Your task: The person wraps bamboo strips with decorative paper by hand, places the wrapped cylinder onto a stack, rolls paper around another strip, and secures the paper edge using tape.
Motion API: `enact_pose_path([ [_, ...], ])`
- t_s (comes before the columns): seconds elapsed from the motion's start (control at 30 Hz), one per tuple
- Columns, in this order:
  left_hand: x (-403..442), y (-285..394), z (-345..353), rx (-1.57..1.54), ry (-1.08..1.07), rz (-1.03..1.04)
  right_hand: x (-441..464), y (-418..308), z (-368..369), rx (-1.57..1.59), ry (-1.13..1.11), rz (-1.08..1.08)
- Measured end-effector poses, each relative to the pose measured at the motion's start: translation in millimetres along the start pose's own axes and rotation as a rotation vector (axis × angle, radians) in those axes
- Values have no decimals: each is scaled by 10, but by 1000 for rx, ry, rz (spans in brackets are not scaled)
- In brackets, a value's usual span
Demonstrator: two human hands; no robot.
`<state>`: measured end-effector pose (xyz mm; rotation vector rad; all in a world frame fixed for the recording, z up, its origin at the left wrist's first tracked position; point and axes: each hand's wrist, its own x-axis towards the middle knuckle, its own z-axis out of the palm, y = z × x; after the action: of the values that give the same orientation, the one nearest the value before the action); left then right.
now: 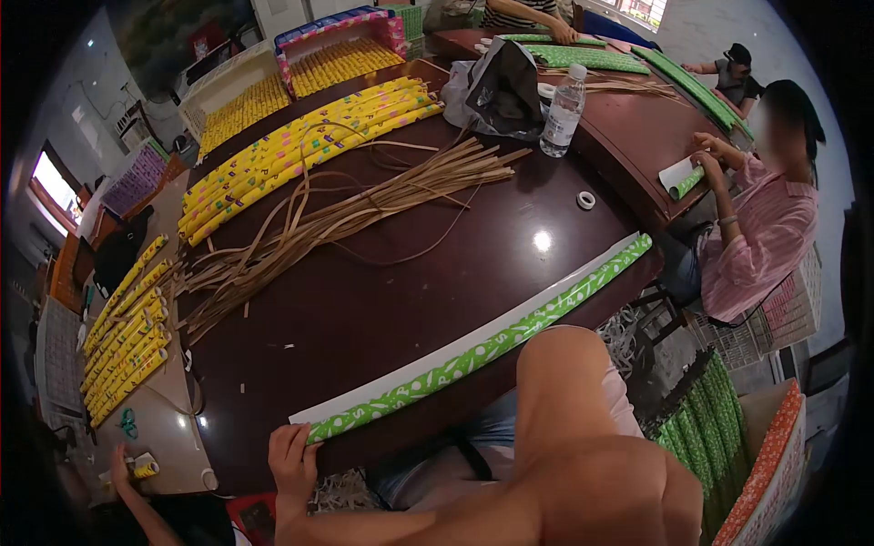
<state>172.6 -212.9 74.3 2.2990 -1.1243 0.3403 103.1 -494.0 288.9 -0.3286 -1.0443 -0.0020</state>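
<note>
A long roll of green printed wrapping paper [473, 350] lies slantwise along the near table edge. Its white loose edge runs along the far side. My left hand [293, 452] has its fingers closed around the roll's left end. Very close to the camera is my bent right arm [564, 391], crossing in front of the roll's near side. What seems to be my right hand [628, 491] looms large and blurred at the bottom; its fingers cannot be made out, nor whether it holds anything.
A bundle of brown strips [364, 209] lies mid-table, with yellow printed rolls [300, 155] beyond. A water bottle [564, 114], black plastic bag [501, 91] and tape roll [585, 200] stand farther right. A co-worker in pink [765, 218] handles a green roll. Green rolls [706, 437] fill a box below right.
</note>
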Motion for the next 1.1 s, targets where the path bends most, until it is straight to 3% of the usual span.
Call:
enact_pose_path([
  [0.83,30,87,-24,12,-27,-86,-82,-47,-34,-42,44,64],
  [0.87,22,96,-36,6,-37,-84,-74,-309,-74,-47,54,62],
  [0.9,14,93,-58,24,-39,-90,174,-130,-298,-57,68,57],
  [1.0,-30,124,-96,46,-62,-99,-34,-363,-129,-104,141,40],
  [1.07,-63,55,-34,52,-62,-87,-166,-468,-463,-319,286,272],
  [1.1,-58,39,-28,59,-62,-82,-265,-569,-676,-706,281,383],
])
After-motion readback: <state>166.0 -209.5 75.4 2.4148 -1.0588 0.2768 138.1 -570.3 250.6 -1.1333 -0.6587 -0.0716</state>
